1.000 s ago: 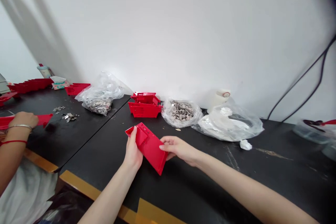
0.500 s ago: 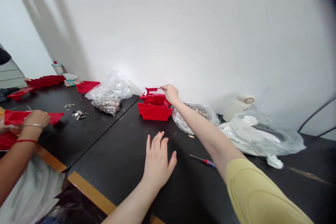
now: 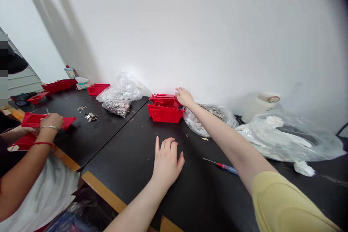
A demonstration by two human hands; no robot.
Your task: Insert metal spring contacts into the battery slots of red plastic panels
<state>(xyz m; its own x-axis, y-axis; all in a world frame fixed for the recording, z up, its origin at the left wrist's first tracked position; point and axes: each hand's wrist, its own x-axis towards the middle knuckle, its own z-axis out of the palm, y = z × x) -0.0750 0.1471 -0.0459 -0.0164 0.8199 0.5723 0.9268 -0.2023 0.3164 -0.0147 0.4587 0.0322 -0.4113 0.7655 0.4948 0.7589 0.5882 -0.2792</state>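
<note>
Object: two red plastic housings (image 3: 165, 109), stacked, one resting on top of the other, standing on the black surface (image 3: 123, 152), just right of the seam where two surfaces meet.
Right grip (image 3: 185, 98): arm stretched forward, yellow sleeve at the shoulder; fingers lightly curled, tips at the upper housing's right end, apparently touching it. Whether they pinch it: cannot tell.
Left grip (image 3: 167, 161): palm down on the surface, fingers spread, holding nothing, well in front of the housings.
Right of object: clear bag of metal pieces (image 3: 210, 114) just beside the stack; a screwdriver (image 3: 227, 168) with a red-and-blue handle lies near the right forearm.
Further right: clear bag of white material (image 3: 288, 139), a crumpled white tissue (image 3: 303, 168) beside it, and a cream bottle (image 3: 261, 107) against the wall.
Left of object: second clear bag of metal pieces (image 3: 116, 106) on the neighbouring surface, loose metal pieces (image 3: 91, 117) in front of it.
Co-worker: one hand (image 3: 51, 120), with a bangle and red string at the wrist, rests on a red housing (image 3: 35, 119); the other hand (image 3: 25, 129) sits just beside it.
Far left: a row of red housings (image 3: 59, 85) along the wall — a tissue box (image 3: 83, 85) nearby.
</note>
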